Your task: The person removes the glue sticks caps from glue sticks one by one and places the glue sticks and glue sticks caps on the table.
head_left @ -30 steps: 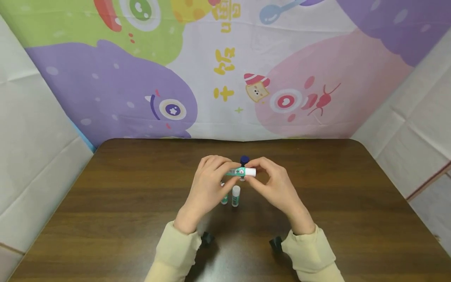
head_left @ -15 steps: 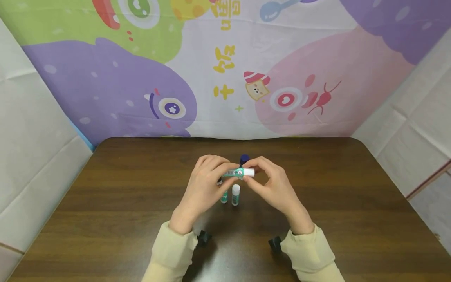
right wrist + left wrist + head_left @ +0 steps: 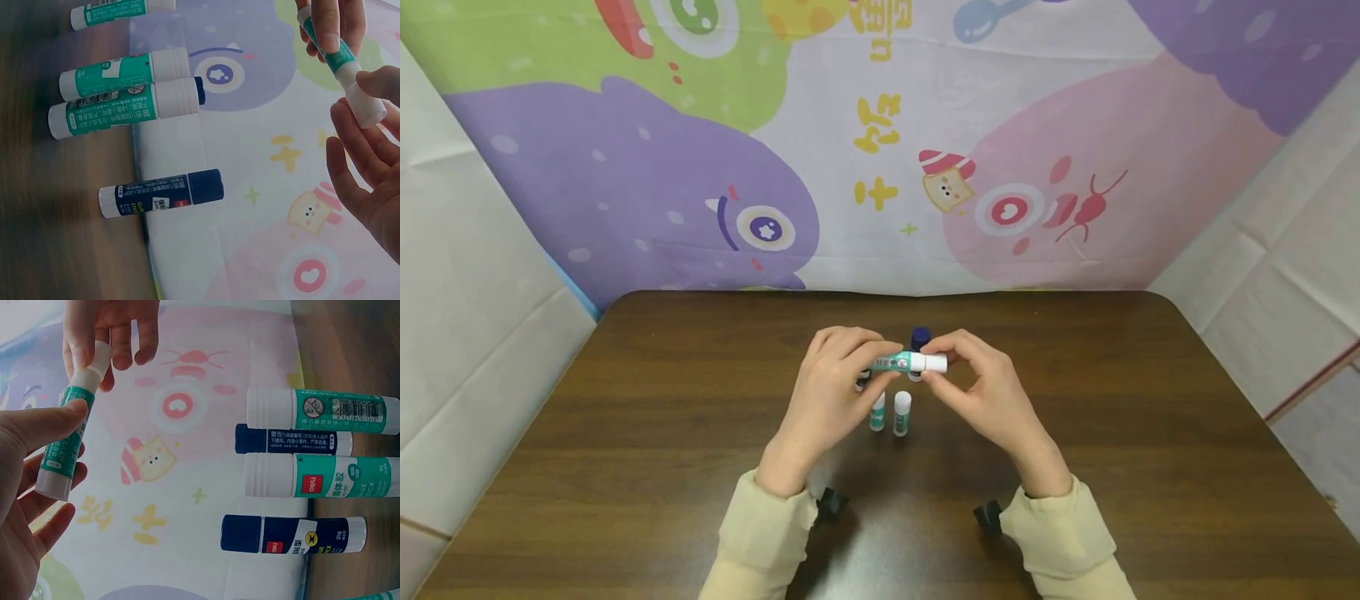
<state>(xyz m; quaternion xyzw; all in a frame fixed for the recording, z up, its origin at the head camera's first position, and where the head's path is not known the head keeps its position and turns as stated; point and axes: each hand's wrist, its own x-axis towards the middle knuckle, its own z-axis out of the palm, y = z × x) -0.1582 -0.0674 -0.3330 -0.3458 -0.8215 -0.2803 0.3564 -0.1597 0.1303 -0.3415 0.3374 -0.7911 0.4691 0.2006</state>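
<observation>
Above the table, my left hand (image 3: 827,387) holds the green-labelled body of a glue stick (image 3: 891,362), lying nearly level in the head view. At its right end, my right hand (image 3: 985,383) pinches the white cap (image 3: 936,363) between thumb and fingers. A white section of the stick shows between the green label and the cap, which sits at the end of it. In the left wrist view the cap (image 3: 98,359) tilts slightly from the body (image 3: 65,431). Whether cap and stick still touch, I cannot tell.
Two green glue sticks with white caps, one (image 3: 877,414) beside the other (image 3: 902,414), stand upright on the wooden table (image 3: 625,467). Behind them stand a blue-capped glue stick (image 3: 921,339) and a dark-labelled one (image 3: 862,380), partly covered by my left hand. A cartoon cloth (image 3: 880,250) hangs behind.
The cap has slid rightward relative to the glue stick's body, exposing more white between label and cap. My left hand has shifted slightly left and up; the right hand stays nearly in place.
</observation>
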